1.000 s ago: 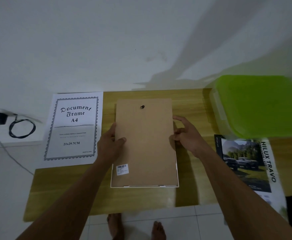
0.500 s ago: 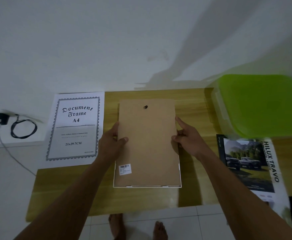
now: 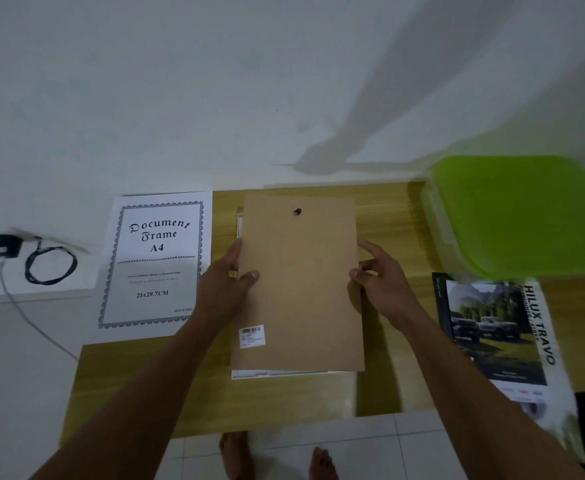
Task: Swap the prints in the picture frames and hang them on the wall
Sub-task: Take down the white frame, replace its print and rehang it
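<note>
The brown fibreboard backing board (image 3: 298,289), with a small dark metal hanger (image 3: 297,212) near its far edge, is held over the white picture frame (image 3: 284,374), which lies on the yellow-brown wooden table (image 3: 388,216). The board is pinched at its left edge by the left hand (image 3: 221,289), thumb on top and fingers hidden beneath. Its right edge is touched by the right hand (image 3: 384,289), whose fingers are loosely curled; whether a grip is made there cannot be told.

The board sits skewed. Frame is exposed at the far left corner and along the near edge, while the right side overhangs. If it is pressed down in this offset, a corner could be caught on the rim and the board bent. Whatever lies beneath is hidden and might be creased.

The glossy truck print (image 3: 492,327) on the right hangs past the table's near edge and could be swept off by the right forearm. The white "Document Frame A4" sample sheet (image 3: 156,261), just beside the left arm, could likewise be dragged.
</note>
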`<state>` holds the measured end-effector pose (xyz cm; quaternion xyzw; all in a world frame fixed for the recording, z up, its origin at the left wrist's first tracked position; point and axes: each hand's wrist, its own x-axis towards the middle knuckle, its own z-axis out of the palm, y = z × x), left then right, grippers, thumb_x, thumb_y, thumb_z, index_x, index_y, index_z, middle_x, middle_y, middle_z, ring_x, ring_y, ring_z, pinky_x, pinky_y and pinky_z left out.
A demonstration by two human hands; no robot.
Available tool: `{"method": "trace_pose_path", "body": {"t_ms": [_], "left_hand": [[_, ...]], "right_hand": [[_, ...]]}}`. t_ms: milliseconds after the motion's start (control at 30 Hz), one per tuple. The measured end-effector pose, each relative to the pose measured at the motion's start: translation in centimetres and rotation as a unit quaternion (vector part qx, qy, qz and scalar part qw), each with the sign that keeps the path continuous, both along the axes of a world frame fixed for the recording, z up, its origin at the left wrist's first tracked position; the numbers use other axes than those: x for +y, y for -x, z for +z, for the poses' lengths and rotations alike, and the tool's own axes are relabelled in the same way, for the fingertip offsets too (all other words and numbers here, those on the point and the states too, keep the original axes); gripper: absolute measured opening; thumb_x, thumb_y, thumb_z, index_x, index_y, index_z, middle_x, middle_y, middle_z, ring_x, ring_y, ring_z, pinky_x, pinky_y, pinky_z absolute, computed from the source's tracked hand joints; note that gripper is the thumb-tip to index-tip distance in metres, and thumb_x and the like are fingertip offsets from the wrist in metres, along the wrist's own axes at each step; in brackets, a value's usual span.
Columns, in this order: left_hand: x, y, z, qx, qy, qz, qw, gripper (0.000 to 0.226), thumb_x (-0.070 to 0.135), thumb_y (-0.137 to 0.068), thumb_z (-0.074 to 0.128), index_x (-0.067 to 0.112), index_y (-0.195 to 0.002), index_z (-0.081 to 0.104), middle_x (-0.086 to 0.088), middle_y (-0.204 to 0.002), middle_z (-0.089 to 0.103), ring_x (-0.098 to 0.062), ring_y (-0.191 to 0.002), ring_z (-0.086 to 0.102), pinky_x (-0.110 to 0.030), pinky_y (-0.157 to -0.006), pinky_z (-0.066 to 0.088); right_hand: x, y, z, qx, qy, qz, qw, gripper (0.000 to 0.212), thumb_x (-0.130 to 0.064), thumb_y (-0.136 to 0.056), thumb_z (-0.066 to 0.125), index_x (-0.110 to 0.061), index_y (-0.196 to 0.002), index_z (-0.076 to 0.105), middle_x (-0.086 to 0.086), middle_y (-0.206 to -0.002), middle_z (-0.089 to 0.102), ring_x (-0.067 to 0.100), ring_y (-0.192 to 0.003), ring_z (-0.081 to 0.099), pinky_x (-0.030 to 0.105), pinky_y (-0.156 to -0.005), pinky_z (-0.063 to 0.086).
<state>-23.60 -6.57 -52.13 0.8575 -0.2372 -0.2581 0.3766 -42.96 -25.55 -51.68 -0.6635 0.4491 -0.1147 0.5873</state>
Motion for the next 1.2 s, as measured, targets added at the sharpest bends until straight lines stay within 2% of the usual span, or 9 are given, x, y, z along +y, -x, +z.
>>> {"method": "trace_pose_path", "body": {"t_ms": [133,300,467,567,667,867,1067,1133,1200], "left_hand": [[0.0,-0.4,2.2,0.012,0.013,-0.019,1.0,0.072,0.031,-0.088,0.068,0.028,-0.149,0.03,-0.006,-0.115,0.057,-0.023,-0.106,0.056,-0.042,-0.097,0.047],[-1.7,0.6,7.1,0.083,0.065,-0.035,0.994,0.067,0.024,-0.089,0.067,0.032,-0.147,0.035,-0.002,-0.109,0.061,-0.022,-0.101,0.062,-0.044,-0.092,0.053],[-5.8,3.5,11.1,0.17,0.083,-0.082,0.978,0.073,0.0,-0.084,0.063,0.029,-0.146,0.038,-0.008,-0.102,0.065,-0.023,-0.09,0.068,-0.046,-0.08,0.059],[-9.0,6.4,12.4,0.201,0.09,-0.11,0.969,0.077,-0.006,-0.081,0.063,0.027,-0.147,0.036,-0.007,-0.097,0.063,-0.018,-0.086,0.066,-0.033,-0.071,0.059],[-12.7,9.9,12.5,0.207,0.088,-0.114,0.968,0.082,-0.008,-0.08,0.064,0.024,-0.149,0.034,-0.004,-0.087,0.056,-0.015,-0.076,0.062,-0.027,-0.061,0.056],[-21.0,16.8,10.5,0.215,0.096,-0.091,0.968,0.084,-0.012,-0.08,0.063,0.02,-0.15,0.029,-0.003,-0.076,0.057,-0.021,-0.081,0.063,-0.049,-0.088,0.055],[-28.3,19.7,8.7,0.165,0.095,-0.073,0.979,0.079,-0.005,-0.079,0.07,0.017,-0.147,0.036,0.007,-0.076,0.06,-0.009,-0.076,0.061,-0.035,-0.082,0.055],[-29.7,20.0,8.0,0.133,0.08,-0.079,0.985,0.08,-0.002,-0.077,0.073,0.017,-0.146,0.038,0.009,-0.081,0.059,-0.005,-0.077,0.058,-0.027,-0.074,0.05],[-30.7,20.2,7.2,0.102,0.054,-0.082,0.99,0.08,0.005,-0.076,0.076,0.019,-0.146,0.038,0.007,-0.086,0.058,-0.012,-0.084,0.059,-0.026,-0.075,0.047]], "right_hand": [[0.2,1.1,2.2,-0.015,0.004,-0.021,1.0,0.052,-0.005,-0.093,0.063,-0.03,-0.138,0.054,0.005,-0.096,0.06,0.018,-0.093,0.06,0.028,-0.081,0.051],[-0.2,3.7,6.9,0.001,-0.002,0.004,1.0,0.075,-0.008,-0.093,0.064,-0.037,-0.152,0.028,0.005,-0.096,0.067,0.015,-0.086,0.065,0.027,-0.073,0.049],[-3.0,8.3,10.4,-0.022,0.014,-0.095,0.995,0.059,0.0,-0.086,0.071,-0.019,-0.139,0.052,0.002,-0.086,0.053,0.017,-0.08,0.058,0.029,-0.074,0.048],[-6.2,11.7,11.6,-0.032,0.008,-0.103,0.994,0.057,0.002,-0.085,0.071,-0.016,-0.136,0.054,0.01,-0.087,0.051,0.022,-0.081,0.058,0.034,-0.074,0.049],[-10.0,15.1,12.1,-0.012,0.022,-0.1,0.995,0.054,0.0,-0.086,0.071,-0.022,-0.133,0.056,0.012,-0.086,0.053,0.019,-0.075,0.058,0.022,-0.061,0.049],[-19.3,19.8,10.2,0.062,0.071,-0.08,0.992,0.056,-0.007,-0.087,0.072,-0.021,-0.138,0.054,0.007,-0.091,0.05,0.019,-0.08,0.051,0.026,-0.067,0.044],[-26.7,21.0,7.5,0.111,0.111,-0.05,0.986,0.063,-0.012,-0.086,0.074,-0.017,-0.144,0.048,0.002,-0.08,0.055,0.013,-0.07,0.053,0.025,-0.06,0.04],[-28.0,21.0,6.7,0.125,0.124,-0.04,0.984,0.065,-0.012,-0.086,0.074,-0.015,-0.145,0.046,0.001,-0.08,0.057,0.015,-0.074,0.055,0.026,-0.066,0.04],[-28.8,21.0,5.9,0.137,0.143,-0.032,0.98,0.064,-0.013,-0.086,0.073,-0.013,-0.145,0.046,0.003,-0.081,0.06,0.019,-0.081,0.058,0.027,-0.072,0.041]]}}
